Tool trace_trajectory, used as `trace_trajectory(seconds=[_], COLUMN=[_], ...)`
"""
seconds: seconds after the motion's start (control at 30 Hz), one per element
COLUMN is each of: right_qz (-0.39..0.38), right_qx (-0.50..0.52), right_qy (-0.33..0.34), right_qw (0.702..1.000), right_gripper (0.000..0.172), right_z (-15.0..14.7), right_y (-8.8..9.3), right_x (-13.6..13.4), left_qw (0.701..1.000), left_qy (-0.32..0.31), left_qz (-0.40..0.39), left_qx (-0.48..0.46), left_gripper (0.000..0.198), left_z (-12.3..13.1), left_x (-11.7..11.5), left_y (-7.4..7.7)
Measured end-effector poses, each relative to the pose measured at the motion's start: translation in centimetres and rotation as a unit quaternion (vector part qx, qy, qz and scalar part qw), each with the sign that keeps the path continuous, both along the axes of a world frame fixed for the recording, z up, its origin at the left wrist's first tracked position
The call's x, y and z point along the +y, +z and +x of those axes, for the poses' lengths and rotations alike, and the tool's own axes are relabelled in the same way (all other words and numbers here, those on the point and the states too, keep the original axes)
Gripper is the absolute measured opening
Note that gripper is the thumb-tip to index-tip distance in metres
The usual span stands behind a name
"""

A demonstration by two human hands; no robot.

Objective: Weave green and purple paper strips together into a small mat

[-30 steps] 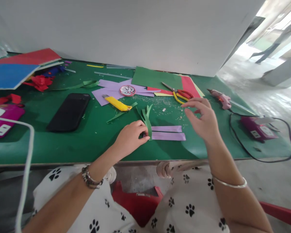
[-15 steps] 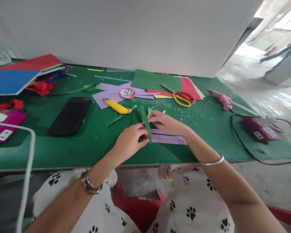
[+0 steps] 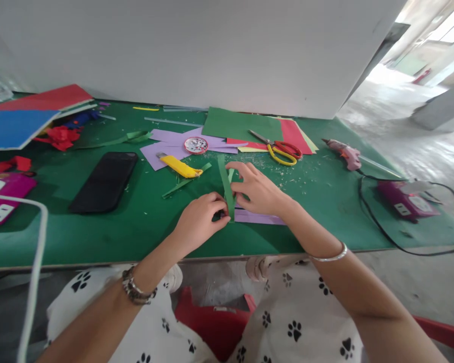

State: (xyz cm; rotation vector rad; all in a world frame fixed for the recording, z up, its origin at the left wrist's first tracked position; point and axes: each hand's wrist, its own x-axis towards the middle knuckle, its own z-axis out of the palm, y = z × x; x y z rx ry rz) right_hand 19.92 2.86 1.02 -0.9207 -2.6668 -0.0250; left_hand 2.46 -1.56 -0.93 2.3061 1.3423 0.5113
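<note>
A green paper strip [image 3: 226, 184] stands up from the tabletop, its lower end pinched between the thumb and fingers of my left hand [image 3: 202, 217]. My right hand [image 3: 258, 190] is just to its right, index finger and thumb apart, with the index fingertip close to the strip's upper part. A second green piece shows behind the strip, partly covered by my right fingers. Purple paper strips [image 3: 257, 217] lie flat on the table under my right hand and wrist.
Behind my hands are a yellow utility knife [image 3: 179, 165], a small round dish of bits [image 3: 195, 145], purple paper [image 3: 153, 155], scissors [image 3: 283, 153] and a green sheet [image 3: 242, 125]. A phone [image 3: 104, 181] lies left; a pink glue gun [image 3: 344, 154] and its cable are right.
My right hand has opened its fingers, the index finger lifting away from the thumb. The green strip's upper part stands straighter, while my left hand keeps its pinch at the bottom.
</note>
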Motion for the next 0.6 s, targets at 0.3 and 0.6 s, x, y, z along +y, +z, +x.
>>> trace_trajectory(seconds=[0.3,0.6], right_qz=[-0.031,-0.116], right_qx=[0.038,0.175], right_qy=[-0.050,-0.167], right_qw=[0.998,0.963], right_gripper=[0.011,0.015], right_z=[2.1,0.4], right_y=[-0.3,0.0], right_x=[0.1,-1.6], left_qw=[1.000,1.000], left_qy=[-0.008,-0.012], left_qz=[0.018,0.016], left_qx=[-0.001,0.001], left_gripper=[0.007,0.006], left_z=[-0.1,0.0], left_x=[0.0,0.0], left_y=[-0.1,-0.2])
